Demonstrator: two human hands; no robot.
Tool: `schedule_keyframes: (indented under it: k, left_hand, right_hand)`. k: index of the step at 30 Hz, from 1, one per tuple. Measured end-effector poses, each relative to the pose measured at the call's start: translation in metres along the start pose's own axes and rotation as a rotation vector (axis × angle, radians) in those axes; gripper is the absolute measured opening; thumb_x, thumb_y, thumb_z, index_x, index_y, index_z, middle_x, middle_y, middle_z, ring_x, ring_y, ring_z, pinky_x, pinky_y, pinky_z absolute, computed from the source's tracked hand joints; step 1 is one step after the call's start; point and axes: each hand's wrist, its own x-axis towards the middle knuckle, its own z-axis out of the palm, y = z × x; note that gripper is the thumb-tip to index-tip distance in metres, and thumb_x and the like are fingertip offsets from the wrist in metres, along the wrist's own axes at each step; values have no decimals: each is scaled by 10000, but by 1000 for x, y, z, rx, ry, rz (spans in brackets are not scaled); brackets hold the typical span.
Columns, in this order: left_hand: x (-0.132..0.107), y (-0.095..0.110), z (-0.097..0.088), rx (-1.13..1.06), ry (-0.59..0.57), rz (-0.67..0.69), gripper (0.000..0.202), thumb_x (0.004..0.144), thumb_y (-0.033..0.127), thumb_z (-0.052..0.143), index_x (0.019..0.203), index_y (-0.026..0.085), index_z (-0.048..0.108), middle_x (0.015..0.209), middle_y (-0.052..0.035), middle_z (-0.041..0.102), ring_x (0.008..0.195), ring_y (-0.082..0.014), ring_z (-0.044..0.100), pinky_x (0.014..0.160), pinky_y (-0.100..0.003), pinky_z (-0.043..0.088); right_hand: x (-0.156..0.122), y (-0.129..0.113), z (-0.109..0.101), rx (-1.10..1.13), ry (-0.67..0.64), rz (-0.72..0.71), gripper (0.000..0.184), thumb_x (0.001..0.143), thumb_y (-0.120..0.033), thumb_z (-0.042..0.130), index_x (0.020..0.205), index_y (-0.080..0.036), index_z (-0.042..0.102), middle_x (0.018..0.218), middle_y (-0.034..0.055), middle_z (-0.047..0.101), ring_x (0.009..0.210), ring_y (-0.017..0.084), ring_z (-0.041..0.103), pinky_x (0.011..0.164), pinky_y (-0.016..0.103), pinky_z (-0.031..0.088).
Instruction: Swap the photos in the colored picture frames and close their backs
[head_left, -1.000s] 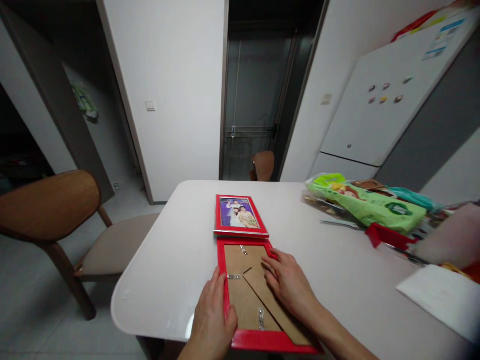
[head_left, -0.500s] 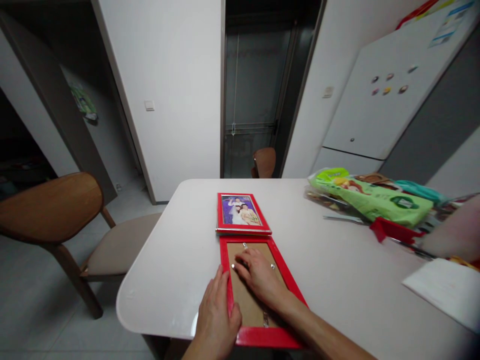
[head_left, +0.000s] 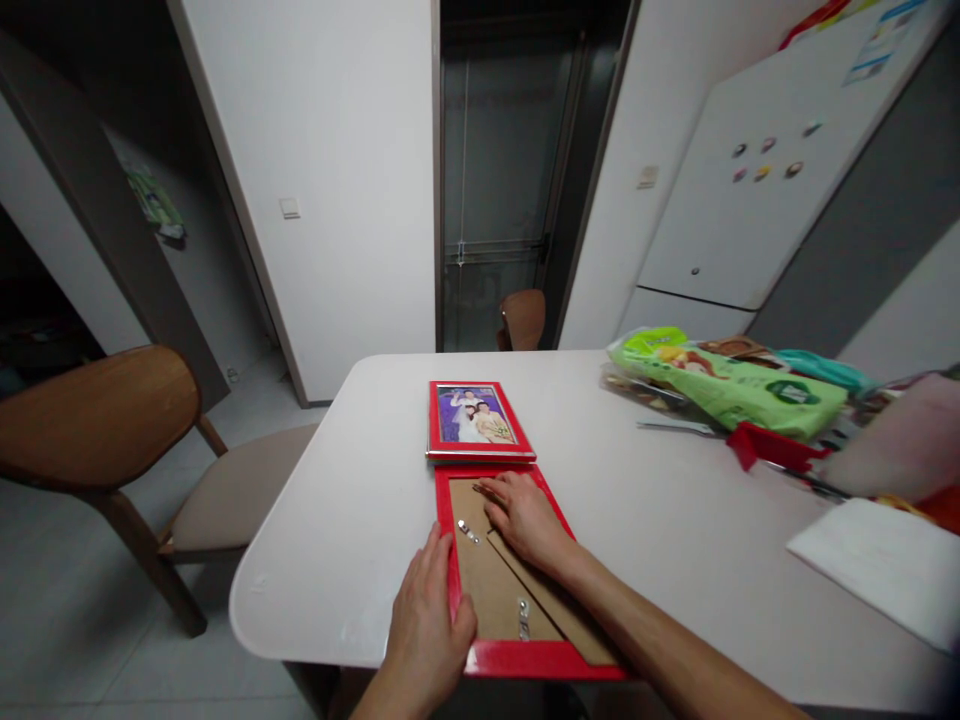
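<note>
A red picture frame lies face down at the near edge of the white table, its brown backing board and small metal clips showing. My left hand rests flat along the frame's left rail, fingers stretched out. My right hand lies on the far end of the backing board, fingers spread and pressing near the top clip. Just beyond, touching the first frame's far edge, a second red frame lies face up with a wedding photo in it.
A green snack bag, a red object and other packets crowd the table's right side, with a white sheet nearer. A wooden chair stands at the left. A fridge and dark doorway lie behind.
My right hand slid from the right side of the backing board across to its left clip, then up to the far end. My left hand stayed on the left rail.
</note>
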Motion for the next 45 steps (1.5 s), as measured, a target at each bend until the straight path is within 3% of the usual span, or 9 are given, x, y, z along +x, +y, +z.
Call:
schedule_keyframes:
  k: [7,12,18,25,29,34,39,42,45]
  left_hand:
    - [1,2,-1,11,-6,-2,546,689,182,409,1213,36,360,1289,-140,353,1179,-224,323,987,-347,260]
    - [2,3,0,35,-22,-7,541,696,186,401,1213,35,357,1291,-141,350,1180,-221,322,989,-353,255]
    - [-1,3,0,-30,-3,-32,541,694,206,416,1216,75,364,1303,-107,341,1188,-204,309,992,-328,242]
    - [1,3,-3,-151,10,-70,548,706,312,482,1204,103,386,1289,-119,361,1173,-232,329,981,-362,248]
    - [10,13,-9,-472,45,-111,453,683,315,527,1099,137,487,1231,-103,439,1138,-234,376,961,-350,270]
    - [16,3,-34,-841,37,-312,336,729,399,446,938,141,500,835,-56,648,752,-214,607,670,-331,469]
    - [5,-43,-71,-800,37,-429,270,708,402,468,832,166,504,608,9,630,541,-182,601,532,-295,465]
    - [2,-67,-85,-711,41,-478,233,680,390,502,733,164,520,566,13,609,527,-179,590,509,-273,450]
    - [4,-81,-92,-567,75,-482,225,669,388,511,693,165,523,580,4,593,575,-201,587,565,-305,449]
  right_hand:
    - [-65,1,-37,225,-331,-248,280,626,-167,562,871,-281,639,1182,31,448,1103,213,366,927,370,272]
    - [-70,-3,-26,231,-263,-241,133,681,-251,552,753,-272,663,1125,42,487,1086,215,380,925,396,258]
    - [-65,-4,-18,172,-106,-20,382,666,-290,533,1034,-189,552,1121,102,474,1018,219,425,879,346,325]
    - [-54,-7,-27,119,-55,83,364,622,-174,487,974,-165,575,905,79,562,866,196,482,794,293,369]
    - [-49,-28,-39,123,-6,64,343,612,-171,501,944,-167,586,906,80,563,863,201,478,787,303,370]
    - [-48,-61,-43,274,14,-63,329,674,-237,514,998,-193,556,991,72,544,917,180,470,810,288,371]
    - [-52,-17,-35,133,66,76,361,720,-279,464,1043,-131,532,1026,121,539,955,209,472,850,334,349]
    - [-57,21,-28,-41,65,225,366,717,-286,444,1032,-122,531,936,126,565,872,223,512,798,346,371]
    - [-59,38,-23,-94,33,308,408,721,-289,408,1080,-113,488,909,129,576,827,226,539,739,332,391]
